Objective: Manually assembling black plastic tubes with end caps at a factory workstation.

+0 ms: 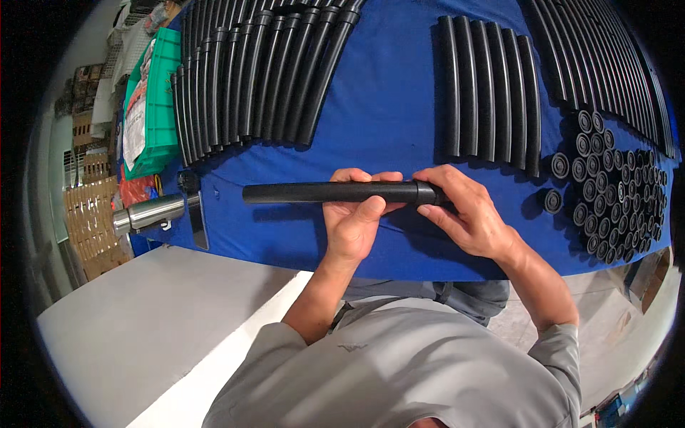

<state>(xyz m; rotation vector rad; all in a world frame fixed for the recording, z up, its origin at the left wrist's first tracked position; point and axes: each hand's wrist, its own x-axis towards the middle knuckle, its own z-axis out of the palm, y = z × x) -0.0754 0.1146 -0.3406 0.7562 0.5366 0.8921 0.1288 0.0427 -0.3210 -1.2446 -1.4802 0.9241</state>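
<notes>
A straight black tube (300, 192) lies level across the front of the blue-covered table, held just above the cloth. My left hand (353, 221) is closed round its middle, thumb on the near side and fingers behind. At the tube's right end sits a wider black collar-like end piece (427, 192). My right hand (467, 210) grips that end piece between thumb and fingers; its outermost tip is hidden by the hand.
Black tubes with wider far ends (285, 85) lie at the back left; plain tubes (489, 93) lie right of centre, more (606, 64) at far right. Round black caps (599, 185) cluster at right. A green crate (160, 107) and a metal cylinder (153, 212) stand left.
</notes>
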